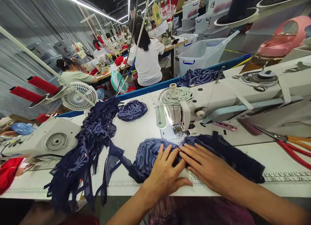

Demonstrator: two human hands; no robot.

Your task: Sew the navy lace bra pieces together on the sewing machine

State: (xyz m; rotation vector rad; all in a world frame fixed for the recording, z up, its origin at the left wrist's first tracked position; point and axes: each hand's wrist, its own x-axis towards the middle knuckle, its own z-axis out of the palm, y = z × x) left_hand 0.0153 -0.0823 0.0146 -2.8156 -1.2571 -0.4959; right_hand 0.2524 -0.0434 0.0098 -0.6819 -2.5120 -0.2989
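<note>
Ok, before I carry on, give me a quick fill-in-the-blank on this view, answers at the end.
1. The left hand and right hand both lie on patterned fabric coloured ____.
2. The scissors lie to the ____ of both hands.
3. The colour of the two thread cones at the picture's far left is ____.
4. The person near the top centre, back to the camera, wears a ____ top.

Missing words: blue; right; red; white.

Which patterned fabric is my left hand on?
The near piece in front of the sewing machine, under your left hand; the oval piece and tangled heap lie leftward, another bunch behind the machine.
</note>
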